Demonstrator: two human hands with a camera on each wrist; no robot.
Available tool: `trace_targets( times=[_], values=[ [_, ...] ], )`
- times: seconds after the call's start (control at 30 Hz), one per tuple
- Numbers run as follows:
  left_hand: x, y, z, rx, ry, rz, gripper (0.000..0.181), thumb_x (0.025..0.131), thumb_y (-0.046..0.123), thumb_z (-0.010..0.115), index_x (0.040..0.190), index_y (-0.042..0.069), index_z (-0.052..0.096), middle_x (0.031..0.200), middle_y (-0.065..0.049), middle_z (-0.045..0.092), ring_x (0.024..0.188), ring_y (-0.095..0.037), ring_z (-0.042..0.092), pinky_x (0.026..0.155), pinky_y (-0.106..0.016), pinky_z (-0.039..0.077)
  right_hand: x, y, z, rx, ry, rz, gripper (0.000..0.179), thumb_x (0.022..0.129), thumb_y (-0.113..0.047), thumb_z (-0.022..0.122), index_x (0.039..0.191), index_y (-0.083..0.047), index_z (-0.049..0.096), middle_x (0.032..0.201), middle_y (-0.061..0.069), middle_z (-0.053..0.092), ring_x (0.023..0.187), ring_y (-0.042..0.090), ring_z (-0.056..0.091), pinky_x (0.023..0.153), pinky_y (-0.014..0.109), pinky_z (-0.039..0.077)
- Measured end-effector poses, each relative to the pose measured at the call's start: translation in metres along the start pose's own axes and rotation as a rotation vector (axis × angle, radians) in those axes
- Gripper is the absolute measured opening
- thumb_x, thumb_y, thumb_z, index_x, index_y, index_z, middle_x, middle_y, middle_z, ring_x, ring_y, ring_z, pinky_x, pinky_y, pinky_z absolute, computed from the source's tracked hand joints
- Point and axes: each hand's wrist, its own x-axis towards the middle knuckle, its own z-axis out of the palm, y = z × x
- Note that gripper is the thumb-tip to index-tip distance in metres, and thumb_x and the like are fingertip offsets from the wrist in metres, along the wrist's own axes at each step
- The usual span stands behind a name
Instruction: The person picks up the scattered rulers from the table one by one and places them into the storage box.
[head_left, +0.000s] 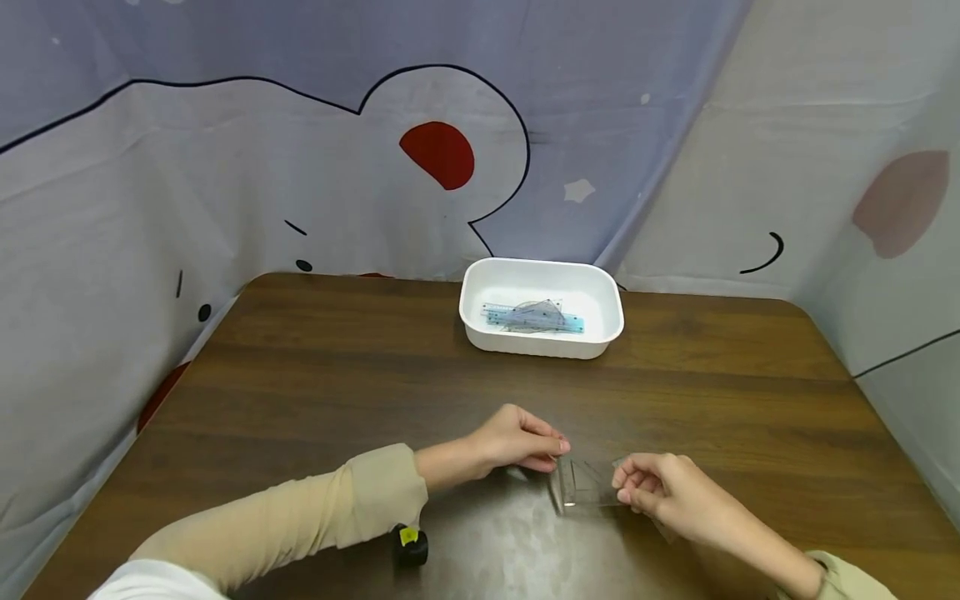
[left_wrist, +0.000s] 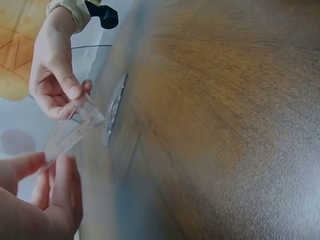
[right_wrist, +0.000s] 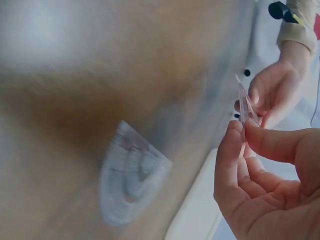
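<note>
A clear plastic set square is held up between the two hands, above the table. My left hand pinches one corner of it between thumb and fingers. At the opposite end, the thumb and index finger of my right hand grip it, the other fingers curled in. In the right wrist view the set square appears almost edge-on. Flat on the table under the right hand lies a clear protractor with a rounded edge, mostly hidden by that hand in the head view.
Toward the table's back edge stands a white plastic basket. Blue and clear rulers lie piled inside it. A black wrist device hangs by the left cuff. A printed curtain hangs behind the brown wooden table.
</note>
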Motion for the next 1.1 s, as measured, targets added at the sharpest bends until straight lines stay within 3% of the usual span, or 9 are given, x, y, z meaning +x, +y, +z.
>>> trace_targets(
  times=[0.23, 0.4, 0.5, 0.63, 0.73, 0.87, 1.1],
  values=[
    [0.002, 0.007, -0.004, -0.087, 0.056, 0.139, 0.024, 0.086, 0.003, 0.067, 0.104, -0.013, 0.068, 0.105, -0.025, 0.070, 0.066, -0.007, 0.066, 0.070, -0.028, 0.059, 0.013, -0.006, -0.019, 0.102, -0.006, 0.030, 0.013, 0.090, -0.010, 0.065, 0.096, 0.002, 0.066, 0.081, 0.008, 0.066, 0.068, 0.003, 0.060, 0.060, 0.024, 0.054],
    [0.004, 0.024, -0.011, -0.151, 0.122, 0.220, 0.028, 0.086, 0.000, 0.065, 0.110, -0.015, 0.064, 0.100, -0.023, 0.071, 0.064, -0.006, 0.066, 0.071, -0.028, 0.058, 0.029, -0.012, -0.038, 0.088, 0.107, 0.046, 0.019, 0.090, -0.014, 0.066, 0.101, 0.001, 0.068, 0.087, 0.011, 0.070, 0.073, 0.003, 0.064, 0.065, 0.023, 0.055],
    [0.010, 0.035, -0.016, -0.192, 0.205, 0.268, 0.027, 0.086, -0.002, 0.065, 0.110, -0.014, 0.064, 0.093, -0.014, 0.072, 0.064, -0.006, 0.066, 0.070, -0.026, 0.058, 0.043, -0.016, -0.050, 0.066, 0.178, 0.041, 0.021, 0.089, -0.015, 0.068, 0.102, 0.000, 0.070, 0.089, 0.013, 0.073, 0.073, 0.002, 0.065, 0.066, 0.023, 0.055],
    [0.022, 0.051, -0.024, -0.242, 0.286, 0.325, 0.028, 0.086, -0.004, 0.064, 0.113, -0.013, 0.064, 0.081, -0.004, 0.068, 0.062, -0.006, 0.065, 0.068, -0.023, 0.058, 0.067, -0.019, -0.067, 0.120, 0.206, 0.058, 0.025, 0.089, -0.015, 0.068, 0.106, 0.004, 0.069, 0.093, 0.017, 0.073, 0.073, 0.002, 0.067, 0.066, 0.025, 0.057],
    [0.032, 0.061, -0.031, -0.256, 0.332, 0.346, 0.030, 0.086, -0.004, 0.064, 0.115, -0.011, 0.063, 0.075, 0.001, 0.063, 0.059, -0.005, 0.064, 0.066, -0.020, 0.057, 0.086, -0.021, -0.078, 0.183, 0.207, 0.081, 0.030, 0.089, -0.014, 0.067, 0.110, 0.008, 0.066, 0.094, 0.013, 0.073, 0.073, 0.003, 0.068, 0.068, 0.024, 0.057],
    [0.045, 0.072, -0.041, -0.237, 0.399, 0.355, 0.029, 0.086, -0.003, 0.065, 0.115, -0.009, 0.064, 0.073, 0.001, 0.061, 0.056, -0.004, 0.063, 0.062, -0.018, 0.056, 0.108, -0.022, -0.088, 0.214, 0.208, 0.104, 0.033, 0.089, -0.012, 0.066, 0.113, 0.010, 0.064, 0.089, -0.002, 0.073, 0.074, 0.002, 0.067, 0.070, 0.023, 0.056],
    [0.067, 0.087, -0.062, -0.106, 0.528, 0.375, 0.030, 0.085, 0.003, 0.069, 0.115, -0.001, 0.067, 0.074, -0.001, 0.062, 0.054, -0.002, 0.063, 0.066, -0.024, 0.058, 0.150, -0.021, -0.103, 0.274, 0.197, 0.153, 0.038, 0.089, -0.016, 0.067, 0.118, 0.009, 0.062, 0.078, -0.017, 0.068, 0.073, -0.001, 0.066, 0.072, 0.020, 0.056]
  ],
)
